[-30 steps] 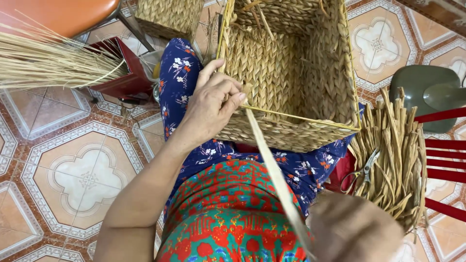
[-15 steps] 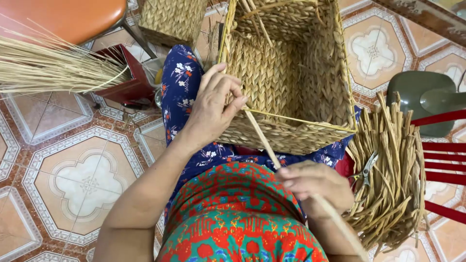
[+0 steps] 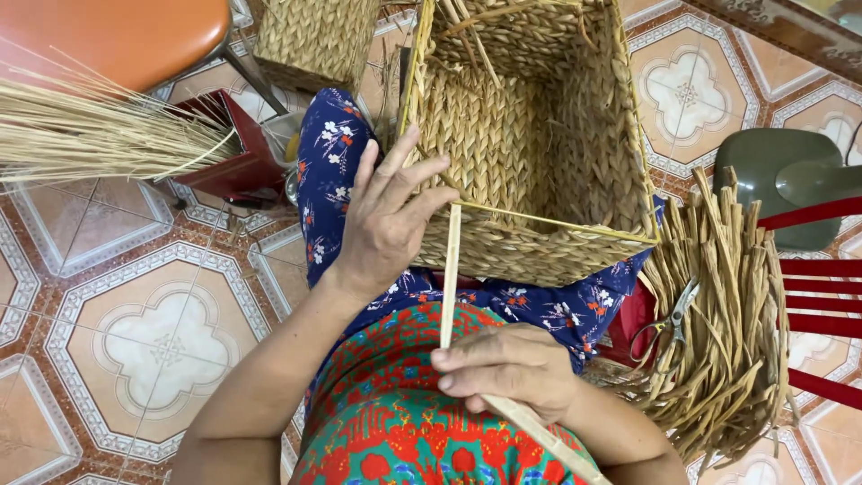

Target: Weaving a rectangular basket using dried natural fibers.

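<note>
A square woven straw basket [image 3: 539, 135] rests tilted on my lap, its opening facing up toward me. My left hand [image 3: 388, 220] lies flat against the basket's near left corner, fingers spread over the rim. My right hand [image 3: 512, 368] pinches a long flat pale reed strip [image 3: 449, 278], which runs from the basket's front rim down to my fingers and then bends away past my wrist toward the lower right.
A bundle of cut reed strips [image 3: 727, 314] with scissors [image 3: 669, 323] on it lies at my right. Thin dry straw stalks [image 3: 99, 135] stick out at the left, over a dark red stool [image 3: 235, 153]. A second woven basket [image 3: 314, 36] stands behind. Red chair slats [image 3: 822, 269] at the right; tiled floor.
My right hand slid up the strip toward the basket and pulled it more upright. The left hand stayed on the basket's corner.
</note>
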